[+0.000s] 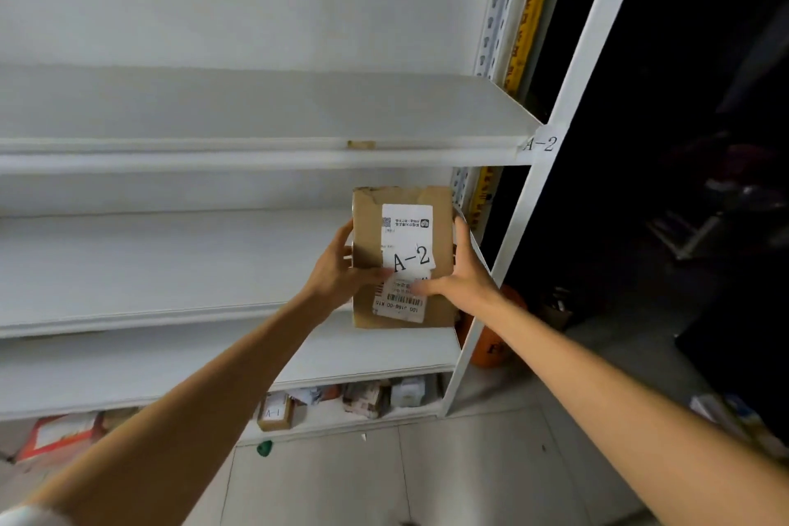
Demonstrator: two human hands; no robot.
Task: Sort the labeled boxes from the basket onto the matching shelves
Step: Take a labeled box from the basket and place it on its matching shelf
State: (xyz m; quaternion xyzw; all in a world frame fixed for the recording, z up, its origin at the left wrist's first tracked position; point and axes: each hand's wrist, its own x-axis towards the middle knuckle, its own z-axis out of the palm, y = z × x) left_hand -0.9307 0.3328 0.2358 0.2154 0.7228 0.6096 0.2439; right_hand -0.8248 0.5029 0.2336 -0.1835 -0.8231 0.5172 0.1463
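Cardboard box (403, 256) with the "A-2" sticker (412, 258) is up in front of you, held in the air between both hands, in front of the white shelving near its right-hand post (550, 167). Your left hand (341, 269) grips the left edge, thumb laid across the front just under the sticker. Your right hand (459, 273) clamps the right edge, fingers running up the side and thumb reaching over the barcode label (399, 303). So both hands are closed on it, one per side.

The box faces you, tilted slightly, with a white shipping label up top and the barcode one lower down. It isn't resting on any shelf. Just above it is the shelf (256, 115) whose post carries the matching "A-2" tag (540, 144), and that shelf looks bare from here. Behind the box is another white shelf (149, 261), also bare where you can see it.

Down low, the bottom level has a jumble of parcels, including a small brown box (275, 412) with a label I can't read for sure. Something orange (491, 346) sits on the floor past the post.
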